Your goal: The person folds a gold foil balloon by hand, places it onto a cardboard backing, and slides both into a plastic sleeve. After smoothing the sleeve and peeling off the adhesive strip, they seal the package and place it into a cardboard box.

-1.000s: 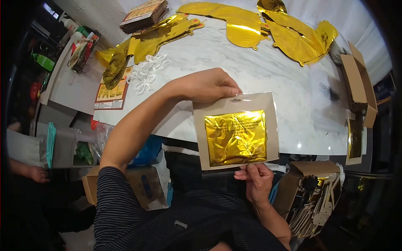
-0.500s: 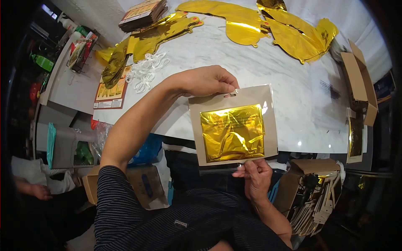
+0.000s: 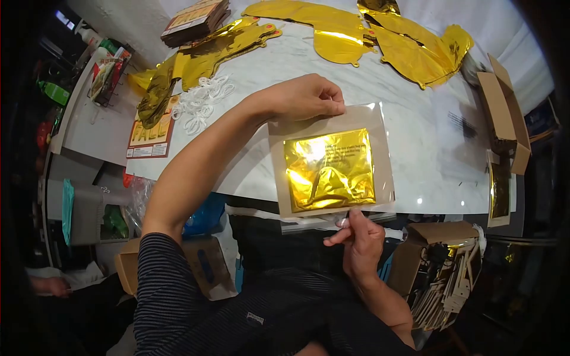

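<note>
Over the near edge of the white marbled counter [image 3: 386,101], the flat clear packet of folded gold foil [image 3: 330,169] hangs between the left hand [image 3: 303,98], fingers pinched on its top edge, and the right hand [image 3: 359,243], fingers closed on its bottom flap.

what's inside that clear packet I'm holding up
Inside the clear packet, held by the left hand and right hand, sits a tan card with a folded gold foil balloon in front. Faint print shows on the foil; its shape is hidden by folding.
</note>
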